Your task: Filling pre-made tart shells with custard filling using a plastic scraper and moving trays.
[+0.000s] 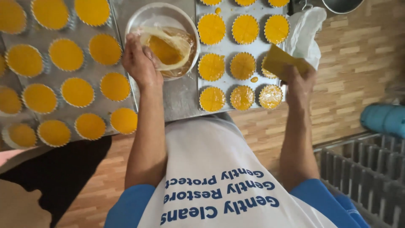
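While the person leans over the metal table (179, 99), the left hand (141, 63) rests on the near rim of a round metal bowl (162, 17), its fingers curled over the edge and touching the crumpled clear plastic (177, 44) and orange filling (164, 50) inside. The right hand (297, 80) is well apart from the bowl, off the right edge of the small tray (230, 46), and is clenched on a flat yellow-brown card (280, 61) held tilted just above the tray's outer tarts (242, 65). That tray lies between the two hands, nearer the right one. A larger tray of smoother tarts (78, 90) sits left of the left hand. A white cloth (306, 33) lies just beyond the card.
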